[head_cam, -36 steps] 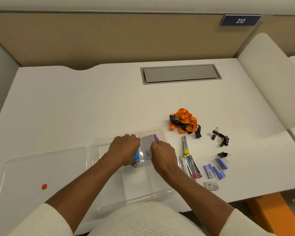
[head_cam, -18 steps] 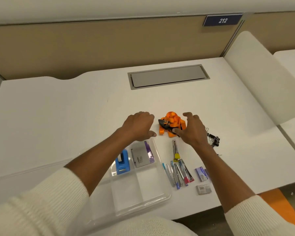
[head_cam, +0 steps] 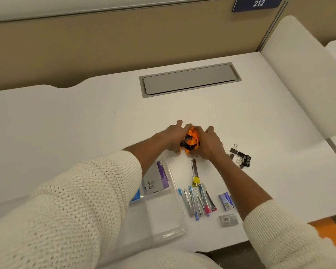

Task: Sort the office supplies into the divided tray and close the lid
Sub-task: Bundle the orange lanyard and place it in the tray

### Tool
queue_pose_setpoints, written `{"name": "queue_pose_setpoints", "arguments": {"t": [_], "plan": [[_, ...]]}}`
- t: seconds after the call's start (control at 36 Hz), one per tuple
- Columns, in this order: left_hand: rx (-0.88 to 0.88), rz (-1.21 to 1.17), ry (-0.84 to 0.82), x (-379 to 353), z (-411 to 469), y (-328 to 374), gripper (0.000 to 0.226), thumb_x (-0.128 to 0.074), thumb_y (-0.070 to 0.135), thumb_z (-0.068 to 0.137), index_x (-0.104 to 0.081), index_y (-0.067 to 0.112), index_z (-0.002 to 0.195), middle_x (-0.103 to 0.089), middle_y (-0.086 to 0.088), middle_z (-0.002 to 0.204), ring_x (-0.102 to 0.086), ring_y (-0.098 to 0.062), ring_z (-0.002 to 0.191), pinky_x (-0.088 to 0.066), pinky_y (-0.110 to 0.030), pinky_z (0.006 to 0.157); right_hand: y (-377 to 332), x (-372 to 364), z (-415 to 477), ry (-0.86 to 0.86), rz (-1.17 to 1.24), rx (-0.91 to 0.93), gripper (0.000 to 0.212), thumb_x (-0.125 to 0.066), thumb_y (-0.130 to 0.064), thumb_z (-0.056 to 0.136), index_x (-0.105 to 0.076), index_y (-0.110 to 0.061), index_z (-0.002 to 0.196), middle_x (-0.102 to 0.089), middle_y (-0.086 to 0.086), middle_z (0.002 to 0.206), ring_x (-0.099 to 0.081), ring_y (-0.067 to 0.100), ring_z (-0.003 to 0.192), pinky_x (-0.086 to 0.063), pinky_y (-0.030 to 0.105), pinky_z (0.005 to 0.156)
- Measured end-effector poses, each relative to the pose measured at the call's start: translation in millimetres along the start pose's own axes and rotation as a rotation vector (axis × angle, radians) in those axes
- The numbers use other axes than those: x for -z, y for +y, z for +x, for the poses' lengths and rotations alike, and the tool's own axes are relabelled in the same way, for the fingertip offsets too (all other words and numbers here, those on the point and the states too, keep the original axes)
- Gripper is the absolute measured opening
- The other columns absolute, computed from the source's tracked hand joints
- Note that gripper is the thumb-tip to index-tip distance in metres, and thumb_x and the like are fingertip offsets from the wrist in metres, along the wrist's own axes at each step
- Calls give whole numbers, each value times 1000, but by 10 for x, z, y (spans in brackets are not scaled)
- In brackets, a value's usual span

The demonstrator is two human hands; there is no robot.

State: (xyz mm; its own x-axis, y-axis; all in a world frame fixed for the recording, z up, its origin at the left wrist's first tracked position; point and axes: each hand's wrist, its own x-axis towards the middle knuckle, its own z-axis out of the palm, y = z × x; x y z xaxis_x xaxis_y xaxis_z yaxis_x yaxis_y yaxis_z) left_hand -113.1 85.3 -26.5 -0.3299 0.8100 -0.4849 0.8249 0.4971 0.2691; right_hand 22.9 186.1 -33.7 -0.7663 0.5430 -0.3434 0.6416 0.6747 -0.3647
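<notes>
A bundled orange lanyard [head_cam: 191,139] with black clips lies on the white desk, pressed between my left hand [head_cam: 173,137] and my right hand [head_cam: 209,143], which cup it from both sides. The clear divided tray [head_cam: 177,220] sits near the desk's front edge. A grey and purple box [head_cam: 157,178] lies in its far right compartment, and a blue item [head_cam: 136,195] shows beside it, mostly hidden by my left sleeve. The tray's lid is hidden behind that sleeve.
Right of the tray lie a yellow-tipped staple remover [head_cam: 195,172], several small staplers [head_cam: 198,202], blue staple boxes [head_cam: 226,201] and a grey staple box [head_cam: 228,220]. Black binder clips [head_cam: 241,157] sit further right. A grey cable hatch [head_cam: 189,79] is at the back.
Both hands left the tray, where the grey and purple box now lies, moved forward and closed around the orange lanyard. The camera swung to the right and nearer.
</notes>
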Motion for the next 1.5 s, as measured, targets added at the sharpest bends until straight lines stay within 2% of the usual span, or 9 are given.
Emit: {"name": "queue_pose_setpoints", "arguments": {"t": [0.17, 0.31, 0.67, 0.81, 0.97, 1.08, 1.22, 1.36, 1.5], "plan": [[40, -191, 140, 1, -12, 46, 67, -85, 20, 83, -52, 17, 141, -53, -14, 131, -58, -34, 118, -43, -34, 85, 30, 19, 110, 30, 44, 54, 74, -90, -35, 71, -57, -26, 136, -48, 9, 107, -65, 39, 90, -46, 35, 72], [51, -261, 270, 160, -153, 17, 50, -86, 21, 85, -65, 13, 129, -66, -13, 121, -61, -30, 111, -48, -35, 87, -23, 131, 120, 91, 84, 98, 57, -90, -29, 71, -66, -23, 122, -62, 11, 96, -65, 37, 88, -38, 32, 70], [75, -303, 502, 885, -1492, -235, 44, -88, 22, 85, -75, 11, 125, -74, -11, 115, -59, -19, 96, -44, -29, 82, -981, 609, -453, 306, 188, 336, 45, -89, -30, 78, -71, -16, 118, -77, 8, 106, -59, 18, 84, -48, 31, 79], [154, -312, 516, 1051, -2250, -419, 49, -90, 25, 82, -75, 12, 127, -75, -10, 116, -64, -24, 98, -47, -32, 83, -1542, 715, -810, 246, 222, 448, 46, -89, -33, 80, -72, -17, 119, -77, 7, 112, -67, 21, 91, -54, 34, 89], [266, -348, 505, 947, -3001, -776, 45, -92, 24, 80, -78, 15, 122, -78, -8, 107, -69, -28, 94, -51, -32, 79, -2176, 540, -1131, 128, 238, 518, 43, -88, -33, 81, -72, -19, 119, -77, 2, 106, -64, 15, 85, -54, 28, 84], [366, -397, 465, 712, -3299, -1039, 40, -92, 19, 79, -78, 17, 116, -76, -4, 99, -69, -26, 88, -46, -24, 66, -2521, 214, -1258, 33, 240, 490, 44, -89, -35, 79, -71, -20, 116, -70, -3, 93, -64, 16, 80, -49, 26, 77], [447, -475, 371, 249, -3396, -1291, 31, -90, 12, 76, -72, 22, 98, -68, 0, 85, -65, -24, 77, -42, -25, 59, -2783, -307, -1366, -59, 213, 375, 39, -89, -37, 75, -69, -18, 103, -67, -2, 83, -67, 22, 77, -60, 34, 76], [480, -473, 296, -146, -3312, -1427, 43, -89, 17, 80, -71, 17, 118, -74, -8, 110, -70, -30, 100, -58, -38, 82, -2855, -731, -1474, -128, 225, 239, 41, -88, -34, 74, -66, -10, 100, -73, 6, 88, -69, 26, 81, -59, 39, 74], [393, -432, 180, -368, -3257, -1412, 49, -84, 15, 82, -61, 16, 125, -71, -10, 114, -65, -26, 94, -50, -34, 76, -2827, -939, -1563, -167, 210, 232, 35, -76, -21, 84, -63, -6, 113, -72, 9, 98, -59, 23, 81, -44, 30, 63]]}}
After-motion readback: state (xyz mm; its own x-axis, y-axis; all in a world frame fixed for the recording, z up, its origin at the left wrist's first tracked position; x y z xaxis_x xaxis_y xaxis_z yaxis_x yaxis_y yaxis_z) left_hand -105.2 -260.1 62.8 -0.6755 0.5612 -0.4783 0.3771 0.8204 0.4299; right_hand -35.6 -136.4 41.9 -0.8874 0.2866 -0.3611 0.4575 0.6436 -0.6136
